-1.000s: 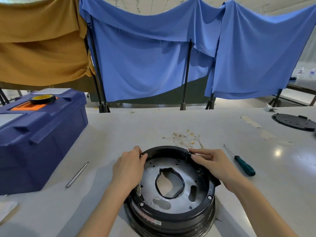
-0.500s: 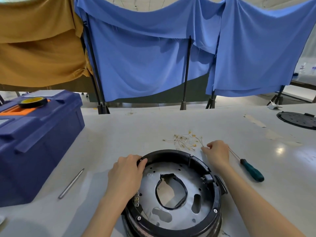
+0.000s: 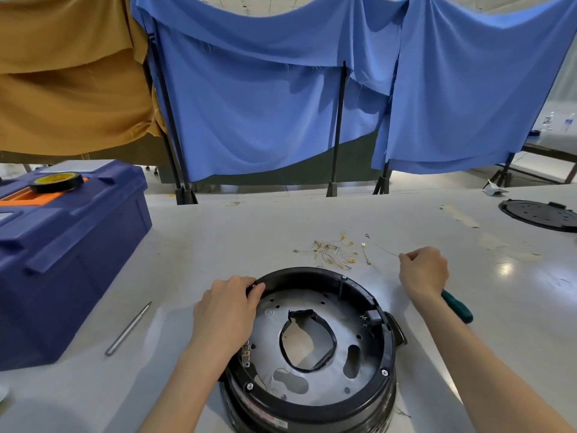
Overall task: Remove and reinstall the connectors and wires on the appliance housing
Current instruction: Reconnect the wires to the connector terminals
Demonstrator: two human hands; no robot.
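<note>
The round black appliance housing (image 3: 387,345) lies near the table's front edge, its grey metal plate facing up with a black-edged opening in the middle. My left hand (image 3: 226,310) grips the housing's upper-left rim. A loose pile of thin wires with gold ring terminals (image 3: 331,253) lies just beyond the housing. My right hand (image 3: 423,273) rests on the table to the right of the pile, fingers pinched on one thin wire (image 3: 382,248) that runs left to a ring terminal.
A green-handled screwdriver (image 3: 457,307) lies partly under my right wrist. A blue toolbox (image 3: 62,257) with a tape roll (image 3: 57,181) on top stands at the left. A metal rod (image 3: 128,328) lies beside it. A black round lid (image 3: 540,214) sits far right.
My right hand left the housing rim and moved out to the right of the wire pile, closing on a thin wire. My left hand kept its grip on the rim.
</note>
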